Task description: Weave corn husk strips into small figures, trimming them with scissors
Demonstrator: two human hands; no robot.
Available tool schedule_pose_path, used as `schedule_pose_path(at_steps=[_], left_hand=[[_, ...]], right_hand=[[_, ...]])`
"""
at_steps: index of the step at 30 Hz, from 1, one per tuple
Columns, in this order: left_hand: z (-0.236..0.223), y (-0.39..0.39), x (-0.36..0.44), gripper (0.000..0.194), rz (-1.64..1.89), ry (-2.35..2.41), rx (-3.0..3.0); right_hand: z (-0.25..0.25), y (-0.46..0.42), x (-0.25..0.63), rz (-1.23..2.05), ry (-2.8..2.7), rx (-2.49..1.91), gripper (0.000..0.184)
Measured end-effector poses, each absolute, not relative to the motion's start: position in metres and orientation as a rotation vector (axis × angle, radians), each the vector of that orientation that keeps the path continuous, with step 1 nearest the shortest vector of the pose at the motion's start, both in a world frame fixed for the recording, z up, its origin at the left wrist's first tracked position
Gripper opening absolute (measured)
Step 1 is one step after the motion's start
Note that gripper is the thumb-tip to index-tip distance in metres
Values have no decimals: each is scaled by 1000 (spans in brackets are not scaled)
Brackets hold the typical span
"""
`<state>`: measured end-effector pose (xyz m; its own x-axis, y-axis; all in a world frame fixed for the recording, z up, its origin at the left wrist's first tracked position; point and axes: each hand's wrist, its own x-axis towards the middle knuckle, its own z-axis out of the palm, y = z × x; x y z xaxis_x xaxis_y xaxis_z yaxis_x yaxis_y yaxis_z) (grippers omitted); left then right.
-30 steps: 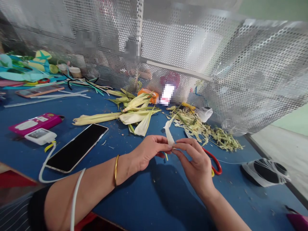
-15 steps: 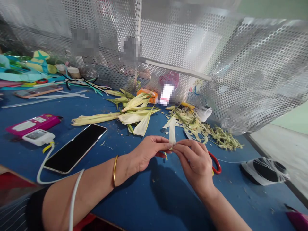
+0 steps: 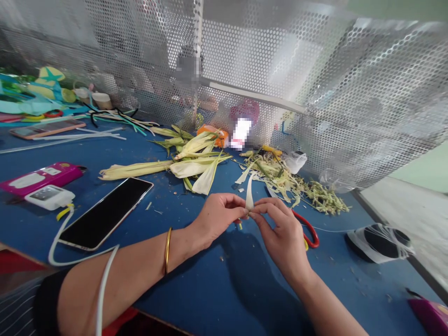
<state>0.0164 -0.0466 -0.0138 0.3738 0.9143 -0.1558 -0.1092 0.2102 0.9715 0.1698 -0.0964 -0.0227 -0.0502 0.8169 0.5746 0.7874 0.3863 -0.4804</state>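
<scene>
Between my two hands a pale strip of corn husk [image 3: 249, 192] stands upright, pinched near its lower end. My left hand [image 3: 219, 217] has its thumb and fingers closed on the husk's base, and a small yellowish end pokes out below them. My right hand [image 3: 280, 231] pinches the same spot from the other side, fingertips almost touching the left ones. Red-handled scissors [image 3: 312, 231] lie partly hidden behind my right hand. Beyond my hands lies a bundle of corn husks [image 3: 191, 163], with a heap of husk scraps [image 3: 280, 179] to its right.
A large dark phone [image 3: 108, 212] and a magenta pouch [image 3: 45, 177] with a white device [image 3: 50, 198] lie at left. A white cable [image 3: 101, 289] crosses my left forearm. White thread runs to a black spool [image 3: 380, 242] at right. Perforated metal mesh [image 3: 252, 56] stands behind.
The husk strip has turned and narrowed, now curving to a point. My right fingers have shifted slightly around its base. The whole view has moved a little.
</scene>
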Motion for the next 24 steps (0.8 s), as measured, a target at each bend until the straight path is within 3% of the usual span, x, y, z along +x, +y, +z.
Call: schedule_pose_path(at_steps=[8,17,24], left_hand=[[-11,-47,15,4,818,903,1149],[-15,-46,15,18,806,873,1165],[-15,-45,16,8,792,878,1110]], right_hand=[[-24,-94,168,429,-1536,-1462,7],[-27,-92,169,464,-1467,-1413,12],[-28,-91,169,504,-1410,-1399,10]])
